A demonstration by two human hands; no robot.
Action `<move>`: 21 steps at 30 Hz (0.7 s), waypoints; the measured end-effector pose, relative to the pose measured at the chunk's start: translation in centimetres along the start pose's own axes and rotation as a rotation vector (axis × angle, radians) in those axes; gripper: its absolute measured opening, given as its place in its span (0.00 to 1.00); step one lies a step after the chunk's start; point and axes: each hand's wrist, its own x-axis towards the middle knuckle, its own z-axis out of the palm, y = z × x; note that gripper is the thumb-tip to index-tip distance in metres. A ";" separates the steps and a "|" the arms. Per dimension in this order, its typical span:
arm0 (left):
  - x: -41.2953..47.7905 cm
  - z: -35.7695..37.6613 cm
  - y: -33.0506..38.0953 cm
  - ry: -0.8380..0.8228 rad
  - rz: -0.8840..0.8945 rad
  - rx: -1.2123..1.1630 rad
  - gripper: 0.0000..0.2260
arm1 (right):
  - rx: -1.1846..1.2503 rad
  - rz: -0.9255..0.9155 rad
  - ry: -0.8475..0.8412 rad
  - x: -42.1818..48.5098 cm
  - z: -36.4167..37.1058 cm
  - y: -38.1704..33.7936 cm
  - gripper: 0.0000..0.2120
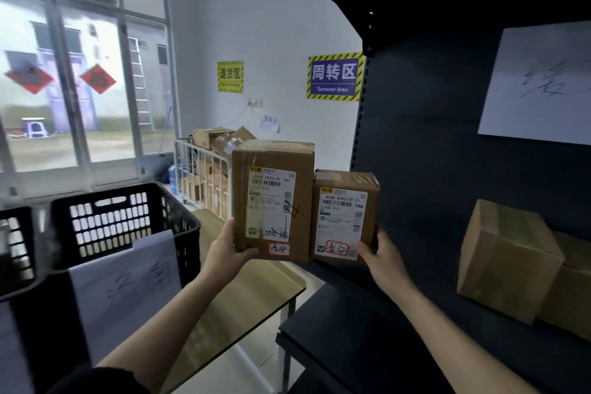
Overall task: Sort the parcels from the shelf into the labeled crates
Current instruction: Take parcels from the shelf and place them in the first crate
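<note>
1. The left hand (228,253) grips the lower left corner of the tall box (271,201), holding it upright in the air.
2. The right hand (382,257) grips the small box (343,217), which touches the tall box's right side.
3. Both boxes are held up between the black crate (105,221) and the shelf (415,169), above the surface (256,294).

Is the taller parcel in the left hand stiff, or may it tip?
Probably stiff: the taller parcel keeps square cardboard edges. Likely light, since the left hand grips only its lower corner. Held so low, it may tip.
</note>
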 end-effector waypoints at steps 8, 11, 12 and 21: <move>-0.1 -5.3 -1.9 0.034 -0.049 -0.010 0.26 | 0.051 -0.047 -0.085 1.1 5.5 -1.8 0.19; 0.6 -8.0 -3.3 0.037 -0.063 -0.010 0.27 | 0.061 -0.064 -0.102 2.0 8.6 -2.4 0.20; 1.0 -9.0 -3.8 0.043 -0.064 -0.006 0.27 | 0.059 -0.064 -0.104 2.3 9.7 -2.7 0.19; 3.7 -18.4 -9.8 0.116 -0.101 0.023 0.25 | 0.038 -0.092 -0.160 5.2 21.2 -5.5 0.20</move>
